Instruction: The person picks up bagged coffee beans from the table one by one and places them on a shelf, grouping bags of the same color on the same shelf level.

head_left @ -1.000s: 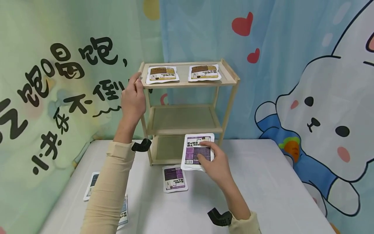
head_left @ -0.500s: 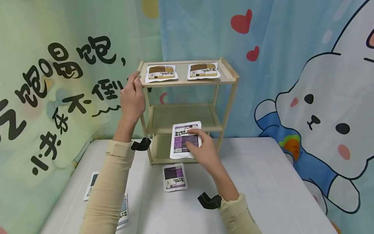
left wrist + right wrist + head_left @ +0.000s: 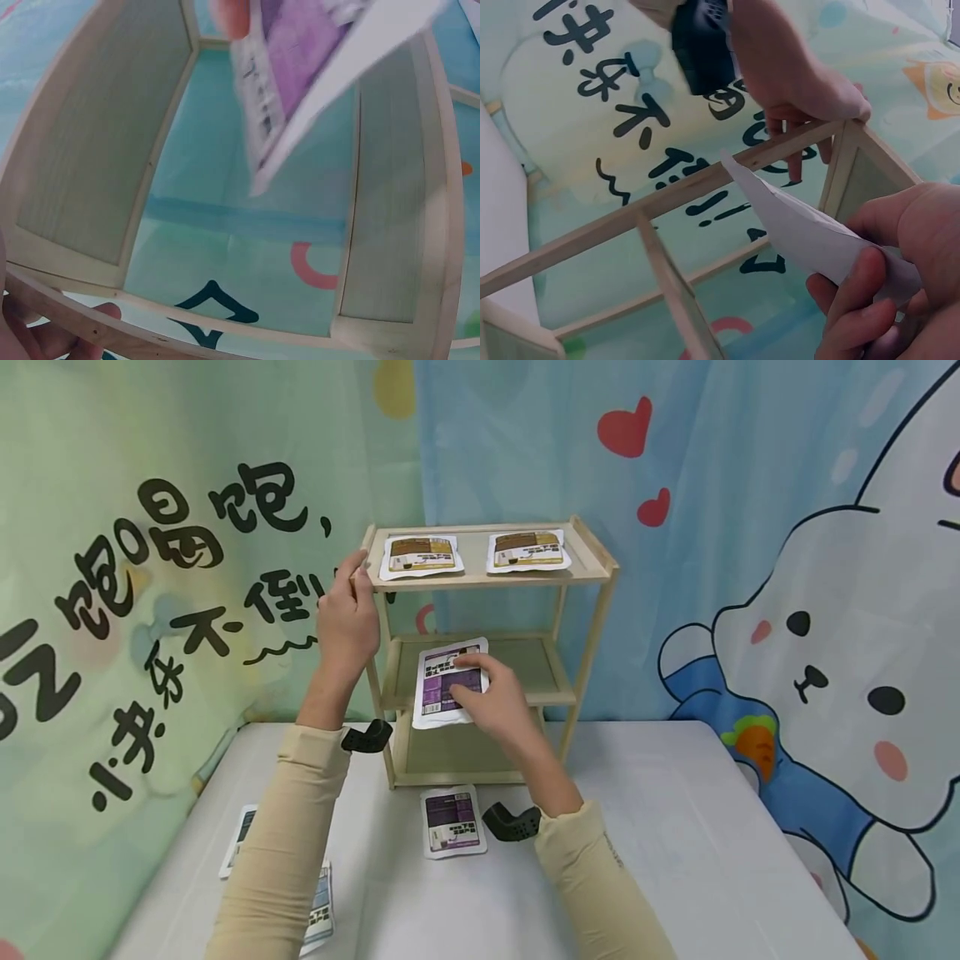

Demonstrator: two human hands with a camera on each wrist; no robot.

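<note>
My left hand (image 3: 348,631) grips the upper left corner of a three-tier wooden shelf rack (image 3: 588,647); in the right wrist view, that hand's fingers (image 3: 796,166) curl round the frame. Between thumb and fingers, my right hand (image 3: 506,702) pinches a flat white-and-purple pouch (image 3: 433,693), tilted in front of the middle tier. The left wrist view has the pouch (image 3: 300,67) blurred between the tiers; the right wrist view shows its white back (image 3: 795,229). Two brown-and-yellow pouches, one at left (image 3: 422,557) and one at right (image 3: 528,552), lie on the top tier.
Another purple pouch (image 3: 453,822) lies on the white table (image 3: 675,843) before the rack. Partly behind my left forearm are a dark-labelled pouch (image 3: 238,839) and a blue-labelled pouch (image 3: 320,906). Printed curtains (image 3: 517,452) hang behind.
My right hand has carried the purple pouch up and to the left, from low in front of the rack to the middle tier. My left hand keeps its hold on the rack.
</note>
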